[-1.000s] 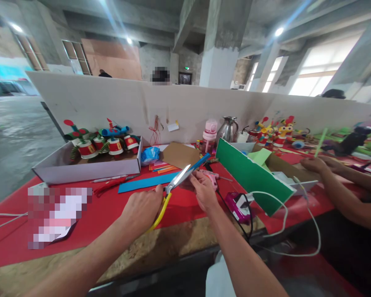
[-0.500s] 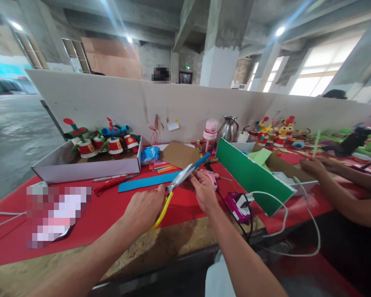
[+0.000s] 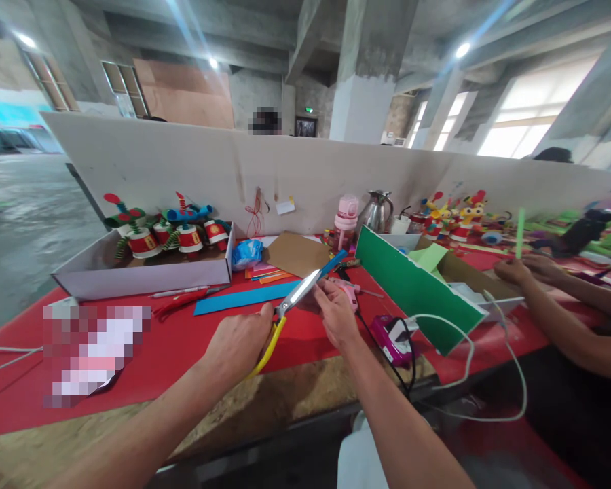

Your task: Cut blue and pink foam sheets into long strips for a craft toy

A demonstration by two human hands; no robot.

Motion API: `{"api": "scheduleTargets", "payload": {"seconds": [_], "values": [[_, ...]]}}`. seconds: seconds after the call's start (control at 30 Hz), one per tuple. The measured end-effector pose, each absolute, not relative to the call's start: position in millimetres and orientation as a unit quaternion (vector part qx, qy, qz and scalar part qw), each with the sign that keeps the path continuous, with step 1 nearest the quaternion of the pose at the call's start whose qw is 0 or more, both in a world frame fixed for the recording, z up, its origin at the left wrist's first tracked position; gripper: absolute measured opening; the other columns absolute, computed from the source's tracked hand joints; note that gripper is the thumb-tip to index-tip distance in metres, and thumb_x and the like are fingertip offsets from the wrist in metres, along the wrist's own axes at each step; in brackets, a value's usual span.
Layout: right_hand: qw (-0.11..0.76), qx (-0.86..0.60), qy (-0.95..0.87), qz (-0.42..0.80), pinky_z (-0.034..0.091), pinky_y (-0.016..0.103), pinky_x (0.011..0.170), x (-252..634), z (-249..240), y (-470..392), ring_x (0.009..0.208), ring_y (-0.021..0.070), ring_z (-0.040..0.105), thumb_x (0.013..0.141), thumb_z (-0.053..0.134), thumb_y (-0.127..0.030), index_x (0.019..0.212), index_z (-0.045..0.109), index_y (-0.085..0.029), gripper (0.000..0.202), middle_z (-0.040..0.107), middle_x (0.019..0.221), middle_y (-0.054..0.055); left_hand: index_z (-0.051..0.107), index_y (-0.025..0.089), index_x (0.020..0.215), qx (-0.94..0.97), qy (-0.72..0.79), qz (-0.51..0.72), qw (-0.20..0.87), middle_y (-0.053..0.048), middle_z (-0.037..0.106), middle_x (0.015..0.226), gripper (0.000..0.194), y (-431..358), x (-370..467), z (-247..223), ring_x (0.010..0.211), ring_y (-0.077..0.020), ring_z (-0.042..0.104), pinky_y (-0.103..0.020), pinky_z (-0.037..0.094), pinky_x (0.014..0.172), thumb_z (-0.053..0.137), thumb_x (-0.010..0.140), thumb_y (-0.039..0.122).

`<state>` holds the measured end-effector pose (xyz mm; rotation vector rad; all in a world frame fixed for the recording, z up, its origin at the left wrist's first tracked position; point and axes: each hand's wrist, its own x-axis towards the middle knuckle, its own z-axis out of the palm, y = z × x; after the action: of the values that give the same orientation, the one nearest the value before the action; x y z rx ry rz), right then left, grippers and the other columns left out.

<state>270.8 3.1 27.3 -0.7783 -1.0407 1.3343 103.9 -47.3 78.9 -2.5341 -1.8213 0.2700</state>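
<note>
My left hand (image 3: 240, 339) is closed around the yellow handles of a pair of scissors (image 3: 301, 291), whose blades point up and to the right. The blades look closed and lie against a narrow blue paper strip (image 3: 335, 260). That strip is pinched in the fingers of my right hand (image 3: 336, 312), just right of the blade tips. A wider blue paper strip (image 3: 244, 299) lies on the red table covering (image 3: 173, 360), behind my left hand. Whether the two blue pieces join behind the blades, I cannot tell.
A white box (image 3: 147, 278) holds several cup figures at left. Behind my hands lie brown cardboard (image 3: 300, 252) and a pink glue gun (image 3: 351, 292). Rightward are a purple power strip (image 3: 394, 343), a green-sided box (image 3: 417, 292) and a co-worker's hands (image 3: 514, 270).
The scissor blades have closed further, with slight turning. My hands have hardly moved. At right, the co-worker's light green strip has shifted to a more upright position.
</note>
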Motion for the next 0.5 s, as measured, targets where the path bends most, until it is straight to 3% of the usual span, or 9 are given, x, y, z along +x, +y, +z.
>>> {"api": "scheduleTargets", "payload": {"seconds": [0.13,0.3,0.5], "values": [[0.592,-0.341,-0.465,0.563,0.061,0.036,0.067,274.1,28.8,3.7,0.073,0.0224,0.072,0.065,0.079,-0.058,0.076,0.066,-0.021,0.040,0.071,0.068,-0.001,0.051,0.013,0.113,-0.809,-0.581,0.082,0.013,-0.016,0.071,0.087,0.029,-46.8,100.3,74.7,0.081,-0.0299,0.072,-0.036,0.054,0.066,0.031,0.092,0.012],[0.656,-0.338,-0.425,0.525,0.062,0.034,0.065,280.9,32.5,7.4,0.059,0.0166,0.068,0.063,0.083,-0.047,0.078,0.062,-0.022,0.036,0.067,0.064,-0.005,0.052,0.014,0.109,-0.807,-0.585,0.071,0.024,-0.015,0.070,0.081,0.027,-46.6,94.7,65.3,0.078,-0.0305,0.072,-0.035,0.053,0.063,0.032,0.091,0.012],[0.638,-0.342,-0.425,0.543,0.063,0.036,0.067,283.9,31.5,8.8,0.067,0.0205,0.072,0.063,0.084,-0.047,0.075,0.059,-0.021,0.038,0.070,0.065,-0.002,0.053,0.013,0.107,-0.809,-0.585,0.058,0.019,-0.016,0.070,0.081,0.026,-47.0,93.0,61.3,0.076,-0.0303,0.072,-0.036,0.053,0.063,0.033,0.090,0.012]]}}
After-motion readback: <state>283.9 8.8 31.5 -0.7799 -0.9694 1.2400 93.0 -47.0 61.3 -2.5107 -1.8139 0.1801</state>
